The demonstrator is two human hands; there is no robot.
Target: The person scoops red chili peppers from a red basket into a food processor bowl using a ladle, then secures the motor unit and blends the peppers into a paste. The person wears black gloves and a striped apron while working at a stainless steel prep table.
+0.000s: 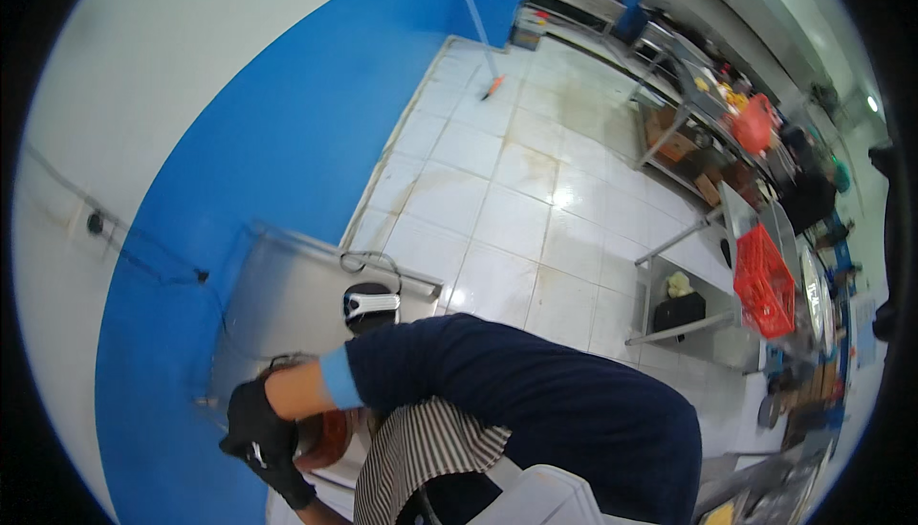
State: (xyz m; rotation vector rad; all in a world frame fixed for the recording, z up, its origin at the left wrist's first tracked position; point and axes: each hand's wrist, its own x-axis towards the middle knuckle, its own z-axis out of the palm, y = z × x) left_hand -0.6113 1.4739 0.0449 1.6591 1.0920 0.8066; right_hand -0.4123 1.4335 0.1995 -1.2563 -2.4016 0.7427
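Observation:
Both my hands wear black gloves and meet at the lower left, above a stainless steel table [287, 288]. My right hand [258, 410] comes from a dark blue sleeve with a light blue cuff. Below it is my left hand [290, 482], with only a little of its wrist showing. A small shiny metal piece [256, 455] shows between the hands; what it belongs to is hidden. Beside them stands a reddish-brown round vessel [330, 439], partly covered by my right forearm. Blur and overlap hide how the fingers are closed.
A black-and-white corded appliance [369, 306] sits on the table. A blue-and-white wall [287, 109] borders it. Beyond the white tiled floor [502, 188], metal tables carry a red plastic crate [764, 285] and a red bag [753, 123]. A long-handled floor tool [477, 16] leans at the back wall.

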